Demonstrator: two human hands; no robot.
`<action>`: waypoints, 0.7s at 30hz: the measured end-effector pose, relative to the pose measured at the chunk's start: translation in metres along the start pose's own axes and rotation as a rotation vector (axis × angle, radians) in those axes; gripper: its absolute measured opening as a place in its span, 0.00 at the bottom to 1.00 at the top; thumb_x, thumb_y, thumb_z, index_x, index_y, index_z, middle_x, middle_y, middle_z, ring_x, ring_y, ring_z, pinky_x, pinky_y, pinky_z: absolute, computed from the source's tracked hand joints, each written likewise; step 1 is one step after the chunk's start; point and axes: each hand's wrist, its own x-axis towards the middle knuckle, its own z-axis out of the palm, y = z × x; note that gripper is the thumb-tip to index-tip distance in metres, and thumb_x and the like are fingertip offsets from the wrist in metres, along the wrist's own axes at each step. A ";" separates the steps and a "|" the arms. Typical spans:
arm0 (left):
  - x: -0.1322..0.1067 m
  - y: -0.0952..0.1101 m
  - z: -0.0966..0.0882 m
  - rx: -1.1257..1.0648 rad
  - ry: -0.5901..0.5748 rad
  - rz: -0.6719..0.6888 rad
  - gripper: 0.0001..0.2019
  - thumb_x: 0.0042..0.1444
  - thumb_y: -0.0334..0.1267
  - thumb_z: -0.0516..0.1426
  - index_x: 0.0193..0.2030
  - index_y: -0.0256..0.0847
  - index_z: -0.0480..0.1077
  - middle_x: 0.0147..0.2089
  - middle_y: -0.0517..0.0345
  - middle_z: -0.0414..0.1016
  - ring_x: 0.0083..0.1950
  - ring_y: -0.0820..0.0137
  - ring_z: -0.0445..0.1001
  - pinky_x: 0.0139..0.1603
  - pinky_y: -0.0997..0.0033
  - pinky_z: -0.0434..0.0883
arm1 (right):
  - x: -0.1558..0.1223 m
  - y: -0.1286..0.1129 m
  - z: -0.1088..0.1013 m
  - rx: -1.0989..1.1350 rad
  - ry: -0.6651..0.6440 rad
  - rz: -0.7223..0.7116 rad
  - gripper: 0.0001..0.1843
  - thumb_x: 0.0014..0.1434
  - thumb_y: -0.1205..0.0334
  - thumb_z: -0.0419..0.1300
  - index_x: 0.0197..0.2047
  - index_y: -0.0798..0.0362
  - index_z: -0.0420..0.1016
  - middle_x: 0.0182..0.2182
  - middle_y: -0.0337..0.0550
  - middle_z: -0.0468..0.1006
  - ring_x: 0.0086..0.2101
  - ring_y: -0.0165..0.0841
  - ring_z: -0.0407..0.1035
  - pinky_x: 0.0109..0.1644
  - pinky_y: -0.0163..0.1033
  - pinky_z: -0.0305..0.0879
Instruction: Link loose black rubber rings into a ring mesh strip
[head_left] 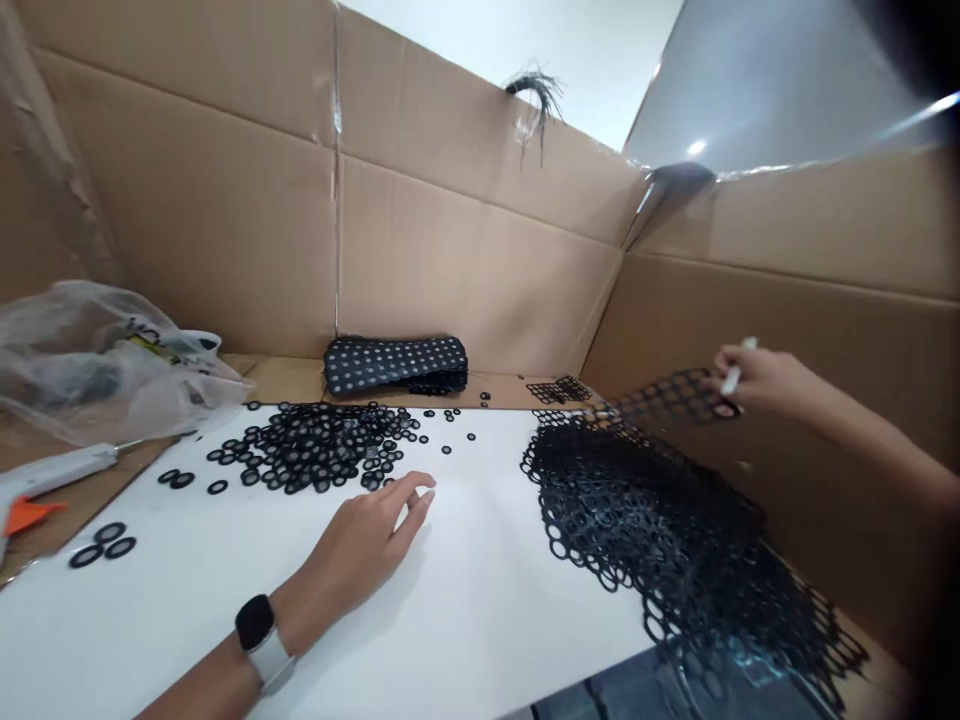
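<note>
My left hand [375,535], with a watch [259,635] on its wrist, hovers over or rests on the white board [472,600]. Its thumb and forefinger are slightly apart, and nothing shows between them. Beside it spreads a heap of small black rings [315,450] with grey centres. My right hand [757,375] is raised at the right, closed on a strip of black mesh [667,395] with rows of holes. A thin white stick-like tool [739,368] is in the same hand. Below hangs a big pile of black mesh sheets [660,530], overhanging the board's edge.
Cardboard walls [480,230] enclose the back and right. A stack of dotted black strips [395,365] lies behind the rings. At left are a clear plastic bag [97,350] and a white glue gun [64,470] with an orange part. Three rings [103,545] lie apart.
</note>
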 end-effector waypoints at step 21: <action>-0.001 -0.004 -0.004 -0.068 0.024 0.014 0.17 0.79 0.49 0.48 0.53 0.49 0.77 0.39 0.60 0.82 0.40 0.64 0.80 0.45 0.66 0.68 | -0.062 -0.245 0.128 0.294 -0.155 -0.428 0.08 0.70 0.57 0.60 0.50 0.49 0.76 0.40 0.48 0.86 0.36 0.40 0.78 0.36 0.40 0.49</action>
